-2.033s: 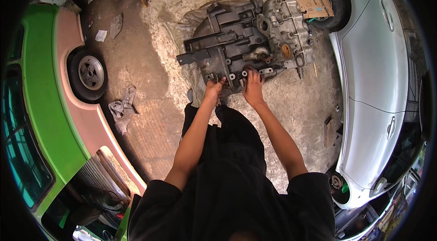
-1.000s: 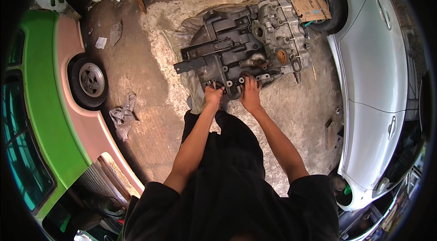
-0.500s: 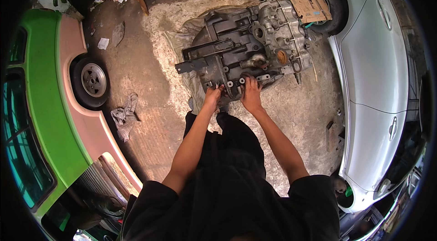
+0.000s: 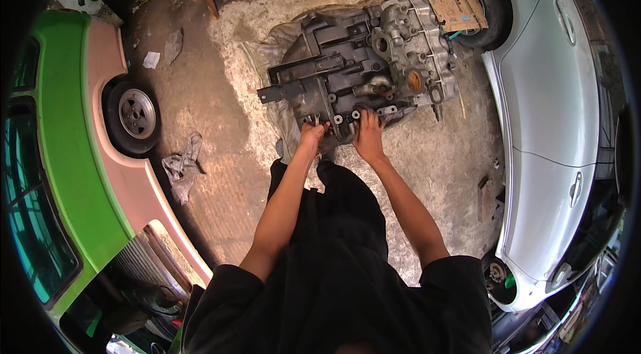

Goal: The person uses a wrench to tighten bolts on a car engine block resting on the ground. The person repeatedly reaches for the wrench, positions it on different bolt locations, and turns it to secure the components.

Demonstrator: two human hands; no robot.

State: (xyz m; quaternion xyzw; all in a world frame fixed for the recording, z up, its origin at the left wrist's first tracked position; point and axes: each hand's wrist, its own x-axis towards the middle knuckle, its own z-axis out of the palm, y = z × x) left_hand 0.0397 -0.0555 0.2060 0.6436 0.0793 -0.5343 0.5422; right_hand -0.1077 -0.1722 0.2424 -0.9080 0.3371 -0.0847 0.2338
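An engine block with dark castings on the left and a silver cylinder head on the right lies on a crumpled grey sheet. My left hand is closed on the block's near edge, by small metal fittings, its fingertips partly hidden. A little to its right, my right hand has curled fingers gripping the same edge, next to round bosses. A flat dark bracket sticks out to the left, and an orange-brown round port faces up on the silver casting.
A green and pink vehicle flanks me on the left, a silver car on the right. Cardboard leans at its front tire. A crumpled rag and scattered litter lie on the concrete floor. My legs are below.
The whole view has shifted slightly, with the engine sitting a little lower in the picture than two seconds earlier. Both hands stay at the same places on the block's edge.
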